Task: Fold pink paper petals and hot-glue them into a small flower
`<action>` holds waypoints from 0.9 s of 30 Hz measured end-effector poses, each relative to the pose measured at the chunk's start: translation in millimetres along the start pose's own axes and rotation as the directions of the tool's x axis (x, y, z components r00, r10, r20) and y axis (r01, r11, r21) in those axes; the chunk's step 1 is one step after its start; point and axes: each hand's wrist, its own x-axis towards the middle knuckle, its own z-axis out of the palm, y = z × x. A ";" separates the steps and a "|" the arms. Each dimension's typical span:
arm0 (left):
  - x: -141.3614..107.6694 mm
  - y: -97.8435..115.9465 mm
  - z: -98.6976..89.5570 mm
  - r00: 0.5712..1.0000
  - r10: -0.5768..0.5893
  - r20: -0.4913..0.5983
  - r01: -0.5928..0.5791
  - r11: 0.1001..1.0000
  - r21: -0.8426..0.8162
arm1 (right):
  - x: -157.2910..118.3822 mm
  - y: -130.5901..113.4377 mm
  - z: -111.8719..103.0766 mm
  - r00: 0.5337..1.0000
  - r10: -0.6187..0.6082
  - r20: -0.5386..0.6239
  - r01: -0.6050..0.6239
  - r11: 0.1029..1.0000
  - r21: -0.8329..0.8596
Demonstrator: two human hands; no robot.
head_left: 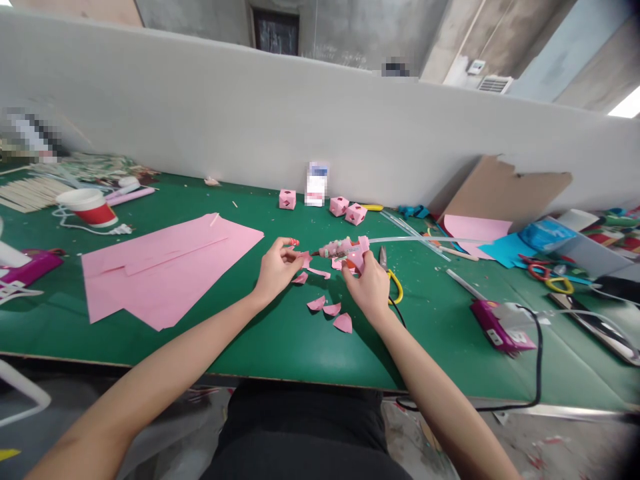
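Note:
My right hand (369,285) is wrapped round a pink glue gun (350,251), with a long clear glue stick (415,239) reaching out of its back end to the right. The gun's nozzle points left, touching or almost touching a small pink paper piece (303,259). That piece is pinched in the fingers of my left hand (278,268). On the table below lie several curved pink paper cut-outs (343,323). Scissors with yellow handles (395,287) lie just right of my right hand, which partly hides them.
Pink paper sheets (170,273) lie on the left, near a paper cup (90,205) and wooden sticks (33,193). Pink paper cubes (287,199) stand toward the white partition (225,113). At right are a purple power strip (500,327) with a black cable, a phone (595,327) and cardboard (500,190).

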 end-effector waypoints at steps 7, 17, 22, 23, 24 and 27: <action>0.6 1.5 -1.2 1.000 0.001 -0.015 -0.001 1.000 -0.011 | -0.7 -1.0 -0.4 1.000 -0.002 0.022 0.002 1.000 -0.013; 0.1 3.1 -1.2 1.000 -0.009 -0.014 0.009 1.000 0.001 | 0.4 0.5 0.2 1.000 0.000 0.014 0.000 1.000 -0.011; -0.1 3.7 -0.6 1.000 -0.020 0.002 0.020 1.000 -0.010 | 0.3 0.7 1.0 1.000 -0.003 -0.006 0.003 1.000 -0.001; -0.3 3.7 -0.4 1.000 -0.021 0.003 0.021 1.000 -0.008 | 0.3 0.4 0.9 1.000 0.000 -0.002 0.000 1.000 -0.002; -0.4 3.8 -0.4 1.000 -0.019 0.002 0.019 1.000 -0.007 | 0.3 0.1 0.7 1.000 0.004 0.004 -0.004 1.000 -0.005; -0.3 4.0 -0.7 1.000 -0.012 -0.012 0.012 1.000 -0.016 | 0.2 -0.9 -0.2 1.000 0.014 0.025 -0.014 1.000 -0.017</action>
